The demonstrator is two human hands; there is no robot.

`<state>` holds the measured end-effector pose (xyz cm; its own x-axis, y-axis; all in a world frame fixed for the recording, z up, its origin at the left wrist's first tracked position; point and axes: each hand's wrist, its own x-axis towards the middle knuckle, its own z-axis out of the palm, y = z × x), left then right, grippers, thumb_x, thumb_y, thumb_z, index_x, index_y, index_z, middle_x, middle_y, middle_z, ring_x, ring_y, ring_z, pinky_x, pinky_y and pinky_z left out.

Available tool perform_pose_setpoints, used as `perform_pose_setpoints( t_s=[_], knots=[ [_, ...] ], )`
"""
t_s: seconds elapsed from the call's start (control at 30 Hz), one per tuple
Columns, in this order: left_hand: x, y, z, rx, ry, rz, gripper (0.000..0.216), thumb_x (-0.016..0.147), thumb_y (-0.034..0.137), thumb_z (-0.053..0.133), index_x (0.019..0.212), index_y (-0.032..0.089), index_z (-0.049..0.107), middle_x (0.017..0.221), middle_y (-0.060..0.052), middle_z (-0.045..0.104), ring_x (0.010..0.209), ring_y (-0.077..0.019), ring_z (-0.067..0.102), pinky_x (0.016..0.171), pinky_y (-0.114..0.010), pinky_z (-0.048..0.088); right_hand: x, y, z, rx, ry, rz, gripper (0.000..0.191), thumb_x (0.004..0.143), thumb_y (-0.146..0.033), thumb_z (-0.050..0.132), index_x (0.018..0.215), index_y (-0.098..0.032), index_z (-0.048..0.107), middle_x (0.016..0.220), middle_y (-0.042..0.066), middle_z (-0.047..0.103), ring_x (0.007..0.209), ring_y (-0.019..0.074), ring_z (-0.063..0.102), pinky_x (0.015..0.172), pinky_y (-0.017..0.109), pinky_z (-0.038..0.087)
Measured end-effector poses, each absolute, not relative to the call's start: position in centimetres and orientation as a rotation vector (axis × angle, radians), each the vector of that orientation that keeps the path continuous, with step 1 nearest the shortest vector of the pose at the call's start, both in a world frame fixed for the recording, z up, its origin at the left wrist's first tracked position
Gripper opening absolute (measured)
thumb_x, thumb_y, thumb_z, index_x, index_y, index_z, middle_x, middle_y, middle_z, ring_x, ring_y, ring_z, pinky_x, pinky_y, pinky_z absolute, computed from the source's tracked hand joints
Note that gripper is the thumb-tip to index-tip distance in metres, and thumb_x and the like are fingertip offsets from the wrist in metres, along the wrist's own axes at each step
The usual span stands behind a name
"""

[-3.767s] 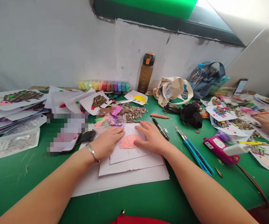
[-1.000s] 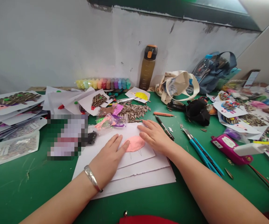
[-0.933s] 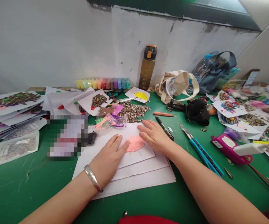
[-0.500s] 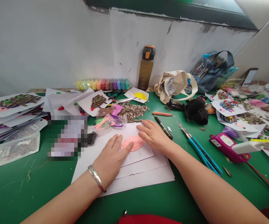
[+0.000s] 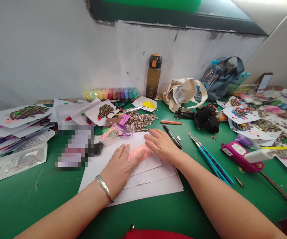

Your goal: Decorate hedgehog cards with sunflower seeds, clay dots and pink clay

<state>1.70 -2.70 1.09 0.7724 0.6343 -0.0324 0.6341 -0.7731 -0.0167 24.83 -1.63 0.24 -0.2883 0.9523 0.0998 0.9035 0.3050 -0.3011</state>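
A flat patch of pink clay (image 5: 138,152) lies on a white card (image 5: 151,162), which tops a small stack of white sheets (image 5: 155,183) on the green table (image 5: 34,205). My left hand (image 5: 120,169), with a silver bracelet at the wrist, lies flat on the card, fingers stretched out, fingertips pressing the clay's near left edge. My right hand (image 5: 162,146) rests open on the card's far right, fingers flat against the clay's right side. Neither hand holds anything.
A pile of sunflower seeds (image 5: 141,119) and crumpled plastic bags (image 5: 116,131) lie just behind the card. A black pen (image 5: 172,136), blue cutters (image 5: 211,161) and a magenta glue gun (image 5: 238,156) lie to the right. Finished seed pictures (image 5: 21,114) stack on the left. A bottle (image 5: 153,77) stands by the wall.
My left hand shifted from the card's far left to its near side, fingertips now on the clay. My right hand stayed beside the clay. The view drifted slightly.
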Motion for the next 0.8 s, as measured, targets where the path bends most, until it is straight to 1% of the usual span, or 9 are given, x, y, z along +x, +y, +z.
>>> perform_pose_setpoints(
  t_s=[0.07,0.17,0.27,0.37,0.43,0.57,0.67,0.77,0.8],
  knots=[
    [2.0,-2.8,1.2,-2.953,-1.099,0.106,0.076,0.081,-0.001,0.04,0.146,0.036,0.033,0.139,-0.014,0.047,0.131,-0.0356,0.039,0.102,-0.055,0.036,24.8,-1.6,0.2,-1.706,-2.308,0.278,0.05,0.099,-0.048,0.025,0.13,-0.026,0.057,0.143,0.012,0.046,0.136,0.0281,0.033,0.109,0.049,0.027],
    [2.3,-2.8,1.5,-2.957,-1.148,0.13,0.071,0.085,0.001,0.039,0.143,0.042,0.036,0.141,-0.012,0.045,0.13,-0.0355,0.041,0.102,-0.058,0.035,24.8,-1.6,0.2,-1.712,-2.304,0.283,0.051,0.099,-0.049,0.024,0.13,-0.025,0.057,0.144,0.012,0.045,0.136,0.0285,0.032,0.11,0.049,0.026],
    [2.4,-2.8,1.7,-2.973,-1.133,0.129,0.071,0.086,0.002,0.04,0.144,0.043,0.034,0.141,-0.011,0.045,0.13,-0.0348,0.041,0.102,-0.058,0.035,24.8,-1.6,0.2,-1.707,-2.309,0.282,0.051,0.099,-0.049,0.023,0.13,-0.025,0.057,0.144,0.012,0.045,0.136,0.0282,0.032,0.11,0.049,0.025],
    [2.4,-2.9,1.9,-2.946,-1.148,0.183,0.078,0.083,-0.001,0.04,0.147,0.041,0.025,0.139,-0.013,0.046,0.131,-0.036,0.039,0.102,-0.056,0.036,24.8,-1.5,0.1,-1.705,-2.312,0.271,0.05,0.099,-0.048,0.025,0.129,-0.026,0.057,0.142,0.012,0.047,0.135,0.0279,0.034,0.109,0.048,0.026],
    [2.6,-3.0,1.9,-2.915,-1.17,0.24,0.081,0.083,-0.002,0.039,0.148,0.042,0.021,0.139,-0.013,0.046,0.132,-0.0373,0.038,0.102,-0.056,0.037,24.9,-1.5,0.2,-1.703,-2.312,0.266,0.049,0.099,-0.048,0.025,0.129,-0.026,0.057,0.142,0.012,0.047,0.134,0.0281,0.034,0.109,0.048,0.027],
    [2.9,-3.0,2.0,-2.891,-1.178,0.303,0.078,0.084,0.0,0.039,0.145,0.047,0.026,0.141,-0.012,0.044,0.132,-0.0395,0.038,0.1,-0.058,0.037,24.9,-1.5,0.3,-1.716,-2.304,0.286,0.051,0.099,-0.049,0.024,0.13,-0.026,0.056,0.144,0.011,0.045,0.136,0.0284,0.032,0.11,0.049,0.026],
    [2.5,-2.9,1.7,-2.946,-1.135,0.187,0.079,0.083,-0.001,0.038,0.147,0.042,0.024,0.142,-0.012,0.044,0.133,-0.037,0.038,0.102,-0.059,0.036,24.8,-1.6,0.3,-1.716,-2.307,0.28,0.05,0.099,-0.049,0.024,0.13,-0.026,0.056,0.144,0.011,0.045,0.135,0.0277,0.033,0.11,0.048,0.026],
    [1.5,-2.6,1.0,-2.992,-1.098,0.0,0.088,0.072,-0.007,0.036,0.151,0.028,0.019,0.141,-0.015,0.045,0.134,-0.0328,0.037,0.104,-0.056,0.036,24.9,-1.6,0.3,-1.699,-2.312,0.269,0.05,0.099,-0.049,0.025,0.13,-0.026,0.057,0.143,0.011,0.046,0.135,0.0274,0.034,0.109,0.048,0.028],
    [1.1,-2.5,0.7,-3.003,-1.082,-0.033,0.088,0.07,-0.008,0.036,0.151,0.025,0.021,0.141,-0.015,0.044,0.134,-0.0321,0.036,0.105,-0.054,0.036,24.9,-1.6,0.2,-1.697,-2.312,0.266,0.05,0.099,-0.049,0.025,0.13,-0.026,0.057,0.143,0.011,0.046,0.135,0.0273,0.033,0.109,0.048,0.027]
  ],
)
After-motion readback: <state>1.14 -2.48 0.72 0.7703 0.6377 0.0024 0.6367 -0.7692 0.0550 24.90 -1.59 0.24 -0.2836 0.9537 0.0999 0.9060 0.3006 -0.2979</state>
